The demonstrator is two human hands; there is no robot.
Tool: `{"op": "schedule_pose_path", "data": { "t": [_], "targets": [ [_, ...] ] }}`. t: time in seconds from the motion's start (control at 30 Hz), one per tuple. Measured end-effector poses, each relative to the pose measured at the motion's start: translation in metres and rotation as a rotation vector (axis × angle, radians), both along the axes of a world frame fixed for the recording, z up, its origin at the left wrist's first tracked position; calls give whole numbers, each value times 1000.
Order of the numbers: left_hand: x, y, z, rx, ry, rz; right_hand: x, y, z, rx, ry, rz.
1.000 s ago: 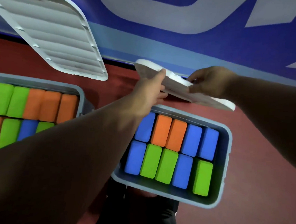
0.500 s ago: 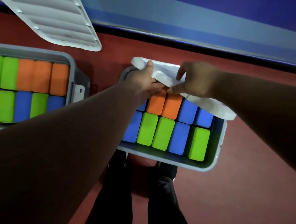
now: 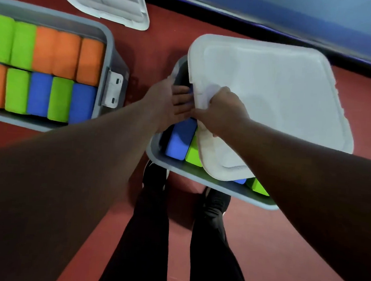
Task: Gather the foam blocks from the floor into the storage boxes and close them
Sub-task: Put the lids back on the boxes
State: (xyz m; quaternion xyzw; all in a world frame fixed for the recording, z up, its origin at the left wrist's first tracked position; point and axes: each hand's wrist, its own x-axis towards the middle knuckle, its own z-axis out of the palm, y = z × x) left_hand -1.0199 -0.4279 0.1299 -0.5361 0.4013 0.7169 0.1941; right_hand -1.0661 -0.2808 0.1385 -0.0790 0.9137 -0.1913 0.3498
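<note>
My right hand [image 3: 222,111] grips the near left edge of the white lid [image 3: 271,98], fingers curled over its lip. My left hand [image 3: 171,105] lies flat and released just beside it. Its straight fingers reach into the gap between the lid and the right box [image 3: 157,153], with the tips hidden under the lid's edge.

That is the first risk I see: if I press the lid down now, it could pinch those fingers against the rim. The lid also sits skewed. It is turned against the box, overhangs on the far right, and leaves the near left corner open, where a blue block [image 3: 180,137] and a green block [image 3: 192,154] show. Pushed down like this, I judge it would ride on the rim instead of seating, or slide off the far side. It needs turning square first.

The left box [image 3: 112,45] stands well apart, open and packed with green, orange and blue foam blocks [image 3: 56,52], with a latch [image 3: 113,90] on its end. The second lid [image 3: 111,1] lies beyond it, ribbed side up.

Everything rests on a dark red floor [image 3: 282,246], where I see no loose blocks. My shoes [image 3: 155,175] touch the right box's near side. A blue wall [image 3: 299,12] runs close behind, so there is little room to swing the lid.
</note>
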Motion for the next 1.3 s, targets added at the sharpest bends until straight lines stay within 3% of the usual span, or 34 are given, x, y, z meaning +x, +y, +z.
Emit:
{"op": "schedule_pose_path", "data": {
  "t": [0.17,0.33,0.5,0.63,0.93,1.17,1.3],
  "targets": [
    [33,-27,-10,24,-62,-121,12,-29,-18,-23,51,-91],
    [51,-35,-13,120,139,-444,9,-53,-27,-68,37,-170],
    [63,-55,-27,-353,167,-689,0,-73,-34,-81,-145,-173],
    [62,-56,-33,-560,167,-897,1,-75,-38,-78,-170,-43],
    [53,-27,-68,-859,-56,-1004,-4,-77,-52,31,-152,141],
    [71,-31,-75,-983,-7,-1099,-1,-76,-52,143,-284,266],
    [72,-38,-73,-988,30,-1152,2,-71,-59,73,-215,274]
  ]
}}
